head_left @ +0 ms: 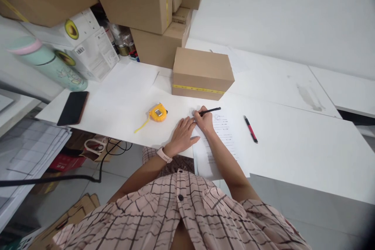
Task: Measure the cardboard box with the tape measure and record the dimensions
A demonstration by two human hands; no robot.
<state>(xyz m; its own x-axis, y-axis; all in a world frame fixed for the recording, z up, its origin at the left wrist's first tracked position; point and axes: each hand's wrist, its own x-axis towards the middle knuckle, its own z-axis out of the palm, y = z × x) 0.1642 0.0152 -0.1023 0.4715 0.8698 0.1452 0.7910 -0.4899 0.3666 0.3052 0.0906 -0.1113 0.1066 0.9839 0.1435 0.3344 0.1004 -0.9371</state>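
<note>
Black pen (210, 111) in right hand (204, 120), frame centre: long axis near horizontal, free end pointing right, slightly up; writing tip hidden under fingers, over printed sheet (224, 140). Right hand clenched round pen. Left hand (182, 136) released, flat on table (293, 140), just left of right hand, touching it. Yellow tape measure (158, 113) further left; red pen (250, 129) right.

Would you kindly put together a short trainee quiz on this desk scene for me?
1. True or false: the right hand grips a slim black pen.
2. Which lies nearest the left hand? A) round yellow tape measure B) flat black phone C) red-and-black pen
3. Fill in: the brown cardboard box bears a ___ tape band.
Key: 1 true; 2 A; 3 yellow.
</note>
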